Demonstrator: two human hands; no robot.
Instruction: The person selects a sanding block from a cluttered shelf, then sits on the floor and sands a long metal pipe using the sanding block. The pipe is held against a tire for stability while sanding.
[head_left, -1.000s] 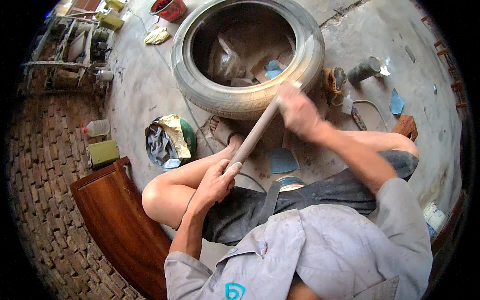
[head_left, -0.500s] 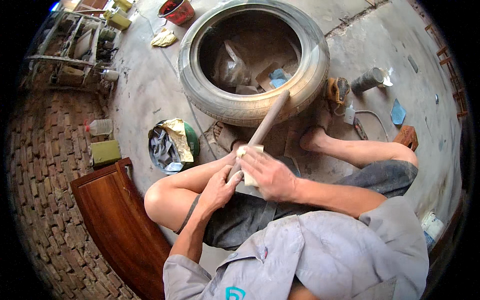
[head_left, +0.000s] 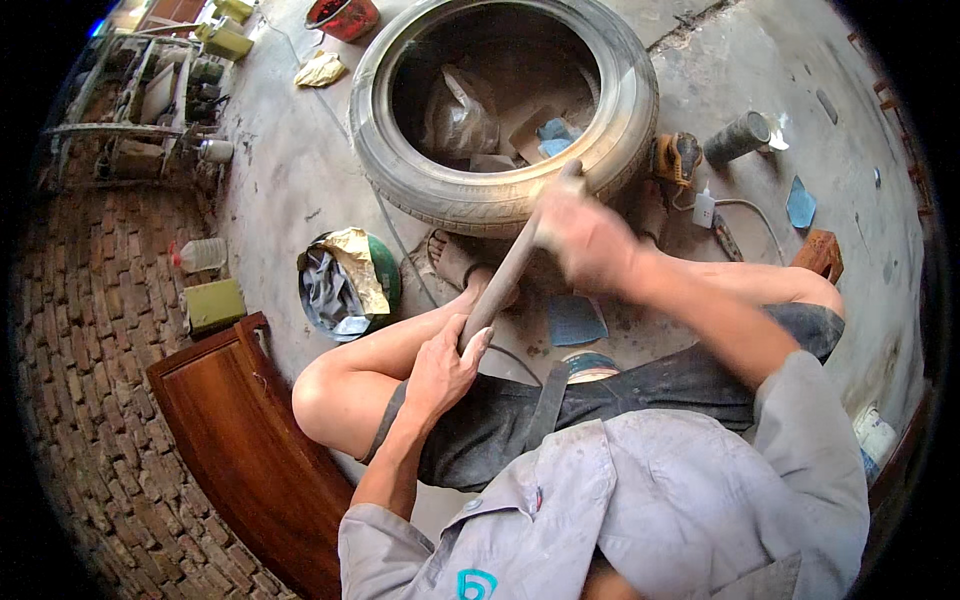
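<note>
A slim, dusty wooden rod slants from my lap up to the near rim of a worn tyre. Wrapped round the rod's lower end is my left hand. Higher up, close to the tyre, my right hand closes over the rod and is smeared by motion. The pale sheet of sandpaper it pressed on the rod a moment earlier is hidden now. On the floor between my legs lies a blue-grey sheet.
Inside the tyre are a clear plastic bag and blue scraps. An orange power sander and a dark cylinder stand to the right. At left are a bucket of rags and a curved wooden panel.
My right hand has slid up the rod, away from my left hand, toward the tyre. The blue-grey sheet on the floor has come into fuller view. My left hand keeps its hold.
</note>
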